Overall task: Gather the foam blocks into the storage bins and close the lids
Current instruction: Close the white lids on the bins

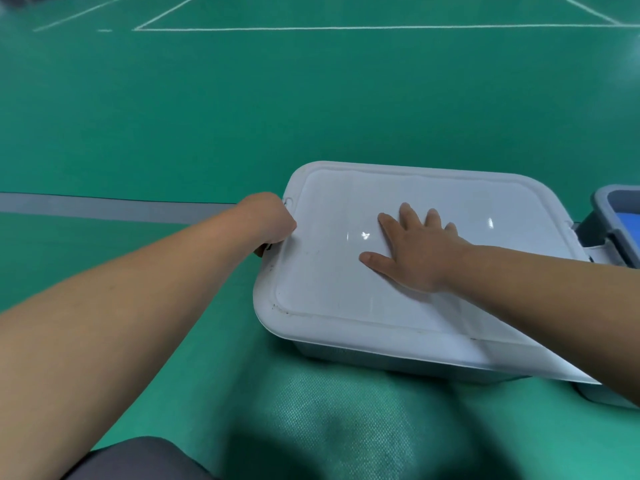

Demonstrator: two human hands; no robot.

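A green sports floor (pixel 173 116) carries thin white court lines (pixel 311 28) at the far end and a grey band (pixel 104 206) at left; nearer, its surface shows a fine woven grain. At right, a plain white lid (pixel 329 271), flecked with small dark specks along its near-left edge, tops a pale grey bin (pixel 346 355). A second bin (pixel 602 202), blue-grey, shows a bright blue shape (pixel 628 226) inside. Dark grey fabric (pixel 138 459) fills the near-left corner.

No readable text or labels anywhere.

Left forearm (pixel 138 292) and right forearm (pixel 540 289) bare; dark grey trousers (pixel 138 459) (one knee showing).
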